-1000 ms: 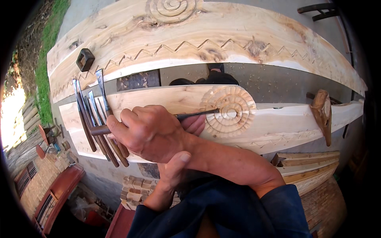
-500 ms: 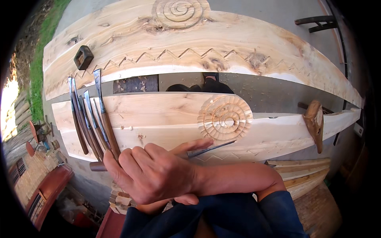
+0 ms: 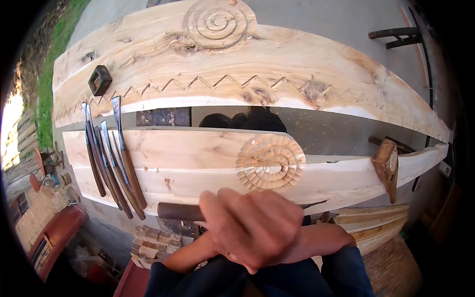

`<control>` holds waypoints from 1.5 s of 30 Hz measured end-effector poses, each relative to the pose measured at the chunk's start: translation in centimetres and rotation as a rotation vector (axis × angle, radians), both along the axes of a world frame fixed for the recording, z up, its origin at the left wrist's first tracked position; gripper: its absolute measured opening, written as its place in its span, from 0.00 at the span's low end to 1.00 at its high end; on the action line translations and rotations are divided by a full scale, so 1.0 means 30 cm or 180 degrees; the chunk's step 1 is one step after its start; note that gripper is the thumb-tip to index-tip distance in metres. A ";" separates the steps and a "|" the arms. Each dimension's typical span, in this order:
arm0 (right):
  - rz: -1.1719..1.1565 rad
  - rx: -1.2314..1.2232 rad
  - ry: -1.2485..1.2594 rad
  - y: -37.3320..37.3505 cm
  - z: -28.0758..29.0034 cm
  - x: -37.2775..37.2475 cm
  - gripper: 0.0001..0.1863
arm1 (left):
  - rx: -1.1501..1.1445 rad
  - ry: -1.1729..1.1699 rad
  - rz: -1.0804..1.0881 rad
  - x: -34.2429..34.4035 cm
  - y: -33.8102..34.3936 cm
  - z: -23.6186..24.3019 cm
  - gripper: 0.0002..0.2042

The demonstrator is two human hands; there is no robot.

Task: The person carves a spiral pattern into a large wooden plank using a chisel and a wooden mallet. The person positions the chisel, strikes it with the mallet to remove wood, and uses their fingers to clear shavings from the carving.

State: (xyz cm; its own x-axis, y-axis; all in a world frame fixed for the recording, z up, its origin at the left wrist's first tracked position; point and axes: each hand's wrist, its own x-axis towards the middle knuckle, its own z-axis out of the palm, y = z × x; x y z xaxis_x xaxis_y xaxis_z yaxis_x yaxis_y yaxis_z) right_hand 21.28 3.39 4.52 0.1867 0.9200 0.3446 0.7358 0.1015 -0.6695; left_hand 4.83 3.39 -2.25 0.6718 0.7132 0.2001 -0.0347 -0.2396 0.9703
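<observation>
My right hand (image 3: 255, 225) is closed in a fist over a chisel, blurred by motion. The chisel's dark round handle (image 3: 179, 211) sticks out to the left of the fist, and its thin dark blade (image 3: 314, 203) to the right. Behind and below the fist is my left hand (image 3: 238, 260), mostly hidden; its fingers do not show. Both hands are above the near edge of a pale wooden plank (image 3: 198, 183). Just beyond them is a carved spiral rosette (image 3: 271, 166) with notched rings.
Several wood-handled gouges (image 3: 115, 163) lie across the plank's left part. A rough brown wooden tool (image 3: 387, 166) rests on its right. Farther off lies a larger plank (image 3: 316, 54) with a zigzag groove and spiral, bearing a dark hollow block (image 3: 100, 80). Wood offcuts (image 3: 153, 247) are stacked at near left.
My hands and the chisel have moved to the right. The left hand's outstretched fingers, seen earlier beside the blade, are now hidden behind the right fist. The whole view has shifted slightly.
</observation>
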 end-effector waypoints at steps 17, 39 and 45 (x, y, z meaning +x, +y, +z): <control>-0.0132 0.0861 0.5001 0.357 -0.088 0.500 0.19 | 0.1765 -0.0744 -0.0926 0.136 0.106 0.246 0.29; 0.0031 0.0030 0.5011 0.461 -0.207 0.493 0.18 | 0.1169 0.0475 -0.0298 0.416 0.509 -0.069 0.11; -0.0049 0.0178 0.4811 0.456 -0.205 0.494 0.17 | 0.0971 0.0513 -0.0408 0.414 0.511 -0.079 0.10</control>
